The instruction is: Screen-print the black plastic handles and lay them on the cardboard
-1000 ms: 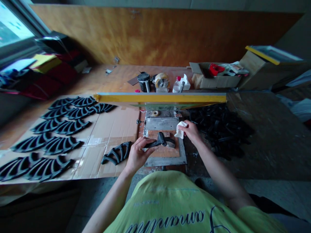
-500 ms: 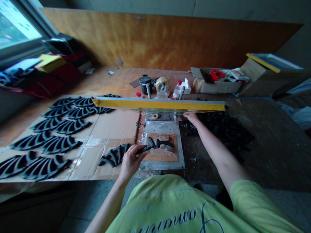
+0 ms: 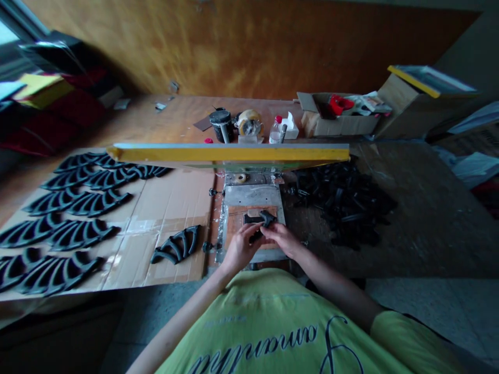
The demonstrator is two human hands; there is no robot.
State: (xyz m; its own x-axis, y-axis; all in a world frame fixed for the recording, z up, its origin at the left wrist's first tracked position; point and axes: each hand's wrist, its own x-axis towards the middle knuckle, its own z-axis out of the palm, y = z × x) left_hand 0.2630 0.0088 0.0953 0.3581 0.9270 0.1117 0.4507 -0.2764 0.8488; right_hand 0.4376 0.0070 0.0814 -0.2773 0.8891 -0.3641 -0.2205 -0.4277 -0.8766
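Both of my hands meet over the wooden block (image 3: 234, 224) on the grey metal base plate (image 3: 252, 195). My left hand (image 3: 240, 245) is closed with its fingertips at a black curved plastic piece (image 3: 268, 217). From the other side, my right hand (image 3: 286, 240) pinches the same piece. Under and beside it, a black part shows on the block's raised pad; my fingers hide where one ends and the other begins. Just beyond the hands, a yellow-edged screen frame (image 3: 230, 153) is raised above the back of the plate.
Rows of black ribbed pieces (image 3: 83, 231) lie on cardboard (image 3: 156, 195) to the left, with a single one (image 3: 177, 245) nearer the plate. A heap of black parts (image 3: 346, 202) is on the right. Behind stand a jar (image 3: 221, 122), tape dispenser (image 3: 249, 124), bottle (image 3: 276, 130) and open carton (image 3: 343, 124).
My right hand has come down from the screen frame to the block. My left hand has moved right with a black piece to join it. The view has tilted down slightly.
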